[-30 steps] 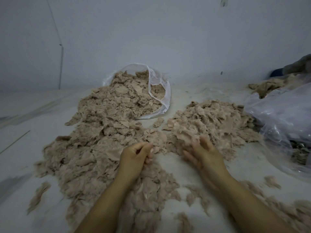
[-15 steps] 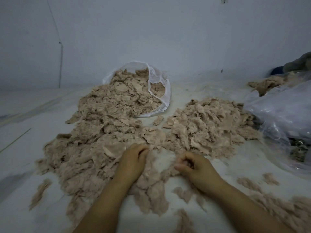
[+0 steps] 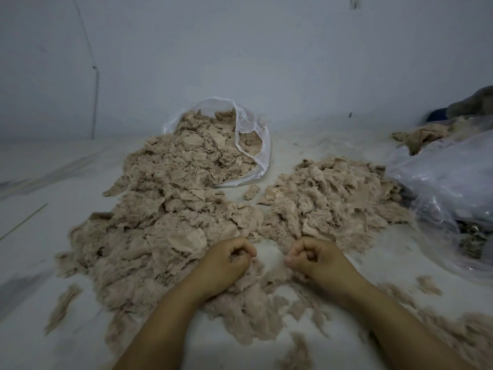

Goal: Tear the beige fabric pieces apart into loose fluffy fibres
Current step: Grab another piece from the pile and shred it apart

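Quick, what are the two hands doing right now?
Left hand: fingers curled, gripping a tuft of beige fluff.
Right hand: fingers curled into a fist; cannot tell if it holds anything.

Beige heaps on a pale grey-white ground

Fabric pieces [image 3: 186,209] dull pinkish beige, unpatterned; fluffy fibres [image 3: 248,311] the same tone, slightly greyer. Mesh bag [image 3: 253,134] translucent white (fine net texture). Plastic sheet [image 3: 448,177] clear with bluish-white glare. Wall [image 3: 266,62] flat grey-blue; floor [image 3: 53,188] off-white, faintly streaked.
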`<state>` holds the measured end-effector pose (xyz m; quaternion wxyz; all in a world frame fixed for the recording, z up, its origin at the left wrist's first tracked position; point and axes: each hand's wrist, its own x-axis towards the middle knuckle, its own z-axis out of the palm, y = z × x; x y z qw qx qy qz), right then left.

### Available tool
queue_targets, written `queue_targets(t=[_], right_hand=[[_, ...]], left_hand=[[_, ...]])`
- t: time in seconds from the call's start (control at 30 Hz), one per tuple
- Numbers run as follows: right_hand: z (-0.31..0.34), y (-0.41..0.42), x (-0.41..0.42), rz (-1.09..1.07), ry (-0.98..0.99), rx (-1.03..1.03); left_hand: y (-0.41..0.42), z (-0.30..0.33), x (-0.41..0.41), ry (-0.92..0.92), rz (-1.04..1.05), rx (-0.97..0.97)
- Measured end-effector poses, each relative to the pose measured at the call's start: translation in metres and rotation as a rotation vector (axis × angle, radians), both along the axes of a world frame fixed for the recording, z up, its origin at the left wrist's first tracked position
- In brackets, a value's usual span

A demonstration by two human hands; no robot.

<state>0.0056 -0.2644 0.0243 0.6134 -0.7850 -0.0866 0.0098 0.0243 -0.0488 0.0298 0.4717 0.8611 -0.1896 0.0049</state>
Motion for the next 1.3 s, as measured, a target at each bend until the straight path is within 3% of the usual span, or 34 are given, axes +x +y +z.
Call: queue_targets(t=[0.13,0.2,0.3,0.5,0.67,0.77,0.87,1.1,1.2,1.3], right_hand=[[0.000,0.005,0.001,-0.040,-0.081,0.057],[-0.003,0.007,0.002,-0.078,-0.101,0.064],[-0.002,0.001,0.005,-0.170,-0.094,0.062],[0.002,-0.012,0.005,-0.244,-0.142,-0.284],[0.002,0.010,-0.004,0.003,-0.455,-0.441],[0.000,0.020,-0.003,0.035,-0.586,-0.363],[-0.001,0.019,-0.003,-0.029,-0.408,-0.180],[-0.001,0.020,-0.007,0.155,-0.273,-0.257],[-0.002,0.024,-0.006,0.039,-0.236,-0.081],[-0.003,0.022,-0.005,-0.018,-0.175,-0.003]], left_hand=[[-0.001,-0.004,-0.006,-0.036,-0.102,0.316],[-0.007,-0.008,-0.006,-0.125,-0.148,0.365],[-0.007,0.000,-0.007,0.014,-0.079,0.088],[0.004,0.013,-0.009,0.280,-0.015,-0.371],[-0.006,0.008,-0.014,0.331,-0.157,-0.326],[-0.009,0.008,-0.015,0.323,-0.199,-0.309],[-0.010,0.012,-0.017,0.257,-0.200,-0.317],[-0.011,0.007,-0.015,0.260,-0.186,-0.341],[-0.011,0.009,-0.016,0.297,-0.192,-0.374],[-0.007,0.009,-0.013,0.191,-0.131,-0.218]])
